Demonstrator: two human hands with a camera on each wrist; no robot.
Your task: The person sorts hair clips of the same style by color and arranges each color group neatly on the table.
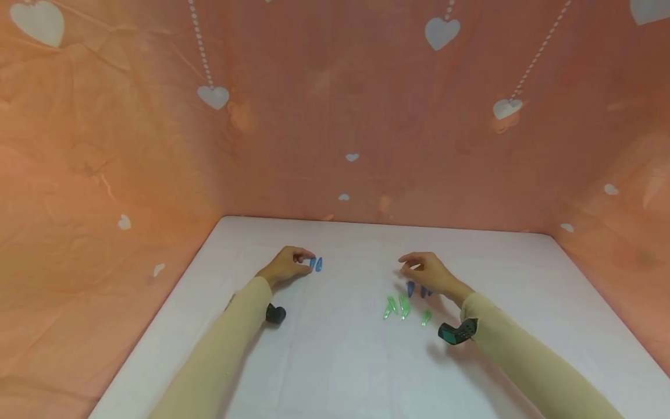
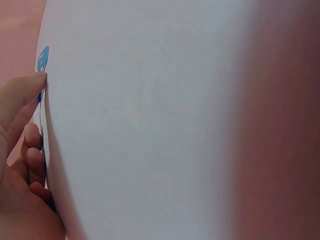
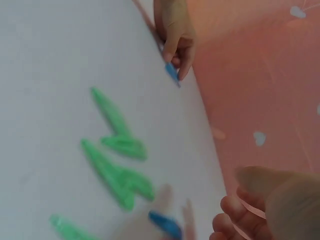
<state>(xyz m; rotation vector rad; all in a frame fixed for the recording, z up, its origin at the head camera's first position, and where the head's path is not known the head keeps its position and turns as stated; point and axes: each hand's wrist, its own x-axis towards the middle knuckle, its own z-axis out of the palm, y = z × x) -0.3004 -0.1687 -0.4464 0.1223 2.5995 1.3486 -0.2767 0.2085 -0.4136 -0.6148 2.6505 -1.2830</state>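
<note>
Over on the left of the white table, my left hand (image 1: 287,265) holds a blue hair clip (image 1: 312,263) by its ends between thumb and forefinger. A second blue hair clip (image 1: 319,265) lies right beside it. From the left wrist, the thumb (image 2: 25,92) overlaps part of the blue clip (image 2: 43,59). My right hand (image 1: 426,272) is over the table on the right, fingers loosely bent, with nothing visible between them. Below it lie several blue hair clips (image 1: 410,288), partly hidden by the hand. Nearer to me are several green hair clips (image 1: 404,306), tapered to a point.
The white table (image 1: 335,361) ends at an orange cloth backdrop (image 1: 335,116) with white hearts on the far side and both flanks. A lone green clip (image 1: 426,318) lies right of the other green ones. Black wrist devices (image 1: 458,331) sit on both sleeves.
</note>
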